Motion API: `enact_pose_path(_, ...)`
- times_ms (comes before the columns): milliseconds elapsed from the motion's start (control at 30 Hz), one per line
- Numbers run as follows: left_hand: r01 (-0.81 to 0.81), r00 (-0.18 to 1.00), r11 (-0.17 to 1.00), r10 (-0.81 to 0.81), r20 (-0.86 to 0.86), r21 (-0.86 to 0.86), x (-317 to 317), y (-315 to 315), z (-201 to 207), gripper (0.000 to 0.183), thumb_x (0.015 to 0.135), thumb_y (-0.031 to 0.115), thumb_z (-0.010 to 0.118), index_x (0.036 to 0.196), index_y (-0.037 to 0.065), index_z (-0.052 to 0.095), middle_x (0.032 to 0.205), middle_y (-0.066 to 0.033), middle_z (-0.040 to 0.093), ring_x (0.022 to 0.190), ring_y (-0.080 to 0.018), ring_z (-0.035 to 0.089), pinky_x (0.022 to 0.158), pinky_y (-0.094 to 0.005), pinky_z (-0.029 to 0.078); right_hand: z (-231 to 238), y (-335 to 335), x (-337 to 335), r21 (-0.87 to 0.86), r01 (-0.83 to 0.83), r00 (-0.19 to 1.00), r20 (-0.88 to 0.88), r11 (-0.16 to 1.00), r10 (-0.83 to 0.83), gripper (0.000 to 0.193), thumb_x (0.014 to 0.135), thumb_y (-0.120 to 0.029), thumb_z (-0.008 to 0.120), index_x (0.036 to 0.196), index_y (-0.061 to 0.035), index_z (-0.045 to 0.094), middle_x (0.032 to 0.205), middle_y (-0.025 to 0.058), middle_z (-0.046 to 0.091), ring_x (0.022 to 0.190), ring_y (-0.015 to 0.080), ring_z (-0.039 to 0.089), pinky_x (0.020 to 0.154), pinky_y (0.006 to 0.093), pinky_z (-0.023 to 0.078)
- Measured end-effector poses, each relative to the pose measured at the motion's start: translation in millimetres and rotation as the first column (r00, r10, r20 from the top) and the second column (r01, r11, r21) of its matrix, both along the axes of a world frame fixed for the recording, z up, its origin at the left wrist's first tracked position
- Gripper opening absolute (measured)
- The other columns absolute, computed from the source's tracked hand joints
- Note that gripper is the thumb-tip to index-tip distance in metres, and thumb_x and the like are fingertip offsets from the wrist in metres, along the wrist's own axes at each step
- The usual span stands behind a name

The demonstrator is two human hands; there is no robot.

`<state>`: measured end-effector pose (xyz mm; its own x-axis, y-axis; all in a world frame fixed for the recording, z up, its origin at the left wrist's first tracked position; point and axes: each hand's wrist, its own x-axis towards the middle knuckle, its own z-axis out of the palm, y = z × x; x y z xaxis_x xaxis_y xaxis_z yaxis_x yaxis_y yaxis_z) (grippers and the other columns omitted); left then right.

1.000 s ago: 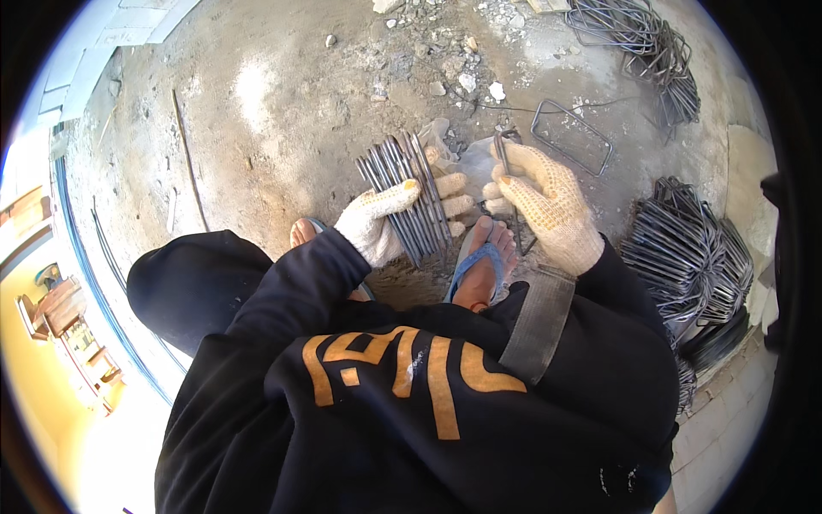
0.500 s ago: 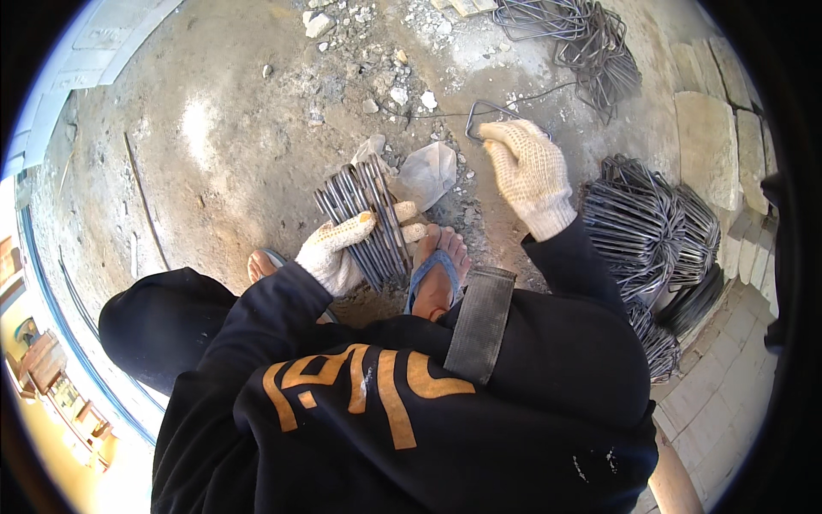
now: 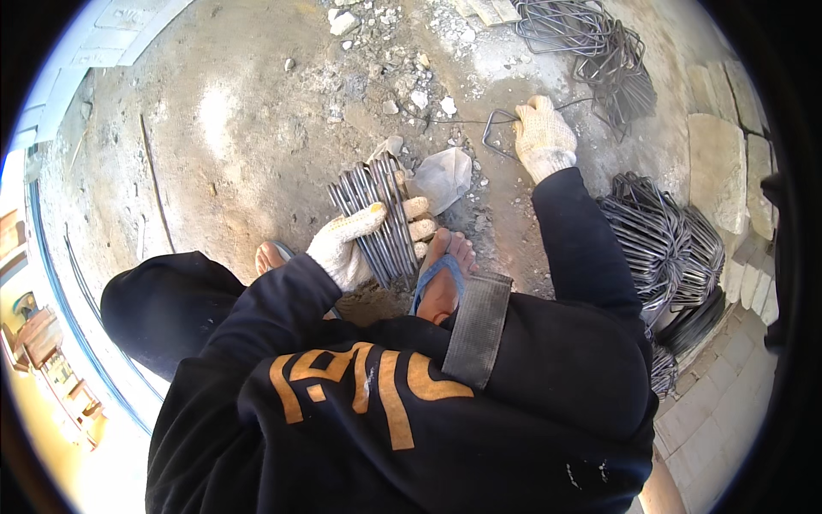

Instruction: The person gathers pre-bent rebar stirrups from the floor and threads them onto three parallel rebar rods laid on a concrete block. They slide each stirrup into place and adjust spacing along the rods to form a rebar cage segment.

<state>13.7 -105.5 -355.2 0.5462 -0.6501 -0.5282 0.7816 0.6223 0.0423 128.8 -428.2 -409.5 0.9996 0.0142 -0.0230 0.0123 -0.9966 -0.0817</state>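
My left hand (image 3: 347, 244), in a cream knitted glove, is closed around a bundle of bent steel rebar stirrups (image 3: 377, 218). The thumb lies across the front of the bars and the fingertips show at their right side. Out to the upper right is my right hand (image 3: 545, 137), gloved too, its fingers curled at a single rebar stirrup (image 3: 488, 133) low over the ground. Part of that stirrup is hidden behind the glove.
A tied stack of stirrups (image 3: 655, 244) lies at the right, and looser stirrups (image 3: 591, 51) lie at the far right. Stone slabs (image 3: 717, 163) line the right edge. A clear plastic bag (image 3: 443, 180) and rubble (image 3: 419, 98) are ahead of my sandalled foot (image 3: 441, 283).
My right arm has stretched farther out, and its hand has shifted along the single stirrup to its right side. The left hand keeps hold of the bundle. The view has shifted slightly.
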Motion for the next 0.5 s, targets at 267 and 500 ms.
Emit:
enact_pose_path(267,-0.014,0.999,1.0,0.013,0.041,0.007,3,3,0,0.056,0.094,0.017,0.065,0.144,0.008,0.043,0.14,-0.0191,0.054,0.126,-0.0374,0.056,0.104,-0.0508,0.05,36,-3,-38,0.095,-0.678,0.734,0.133,0.729,0.666,0.028,0.083,-0.011,0.057,0.11,-0.0119,0.064,0.112,0.0087,0.062,0.099,0.0299,0.065,0.081,0.0413,0.055)
enact_pose_path(500,0.007,0.999,1.0,-0.008,0.039,0.029,3,3,3,0.058,0.095,0.018,0.064,0.146,0.006,0.042,0.141,-0.019,0.054,0.127,-0.0345,0.056,0.106,-0.0491,0.048,73,49,-66,0.142,-0.964,0.259,0.283,0.226,0.924,0.048,0.076,-0.03,0.061,0.12,-0.0113,0.065,0.125,0.0087,0.062,0.112,0.0287,0.061,0.093,0.0421,0.051)
